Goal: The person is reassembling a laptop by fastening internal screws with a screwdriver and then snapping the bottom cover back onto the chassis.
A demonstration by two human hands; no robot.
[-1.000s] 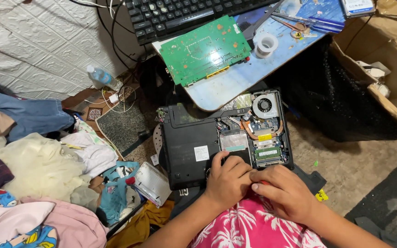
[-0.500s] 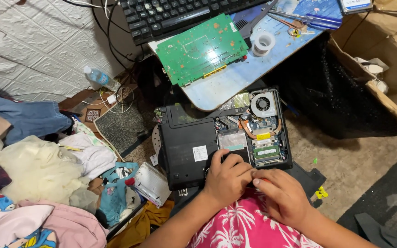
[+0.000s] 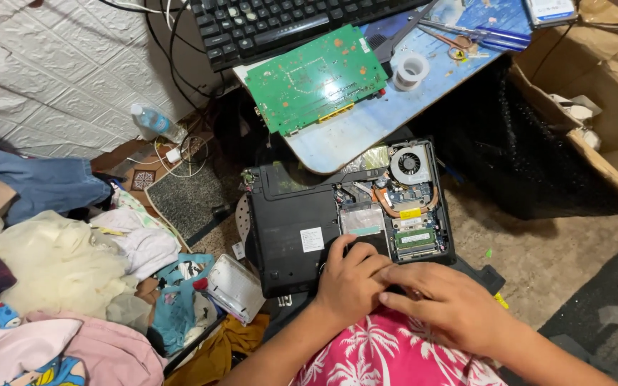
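While both hands [image 3: 395, 286] press laptop's [image 3: 302, 236] near edge

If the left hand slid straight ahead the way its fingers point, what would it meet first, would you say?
Probably the silver cover plate in the opened laptop, just beyond the left hand; depth is uncertain.

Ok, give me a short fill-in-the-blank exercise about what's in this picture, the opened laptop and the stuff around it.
1. Both hands, left hand and right hand, rest on the near edge of the opened black ____.
2. The round cooling fan sits in the laptop's far ____ corner.
3. The bare circuit board on the pale blue tabletop is ____ in colour.

Missing words: laptop; right; green
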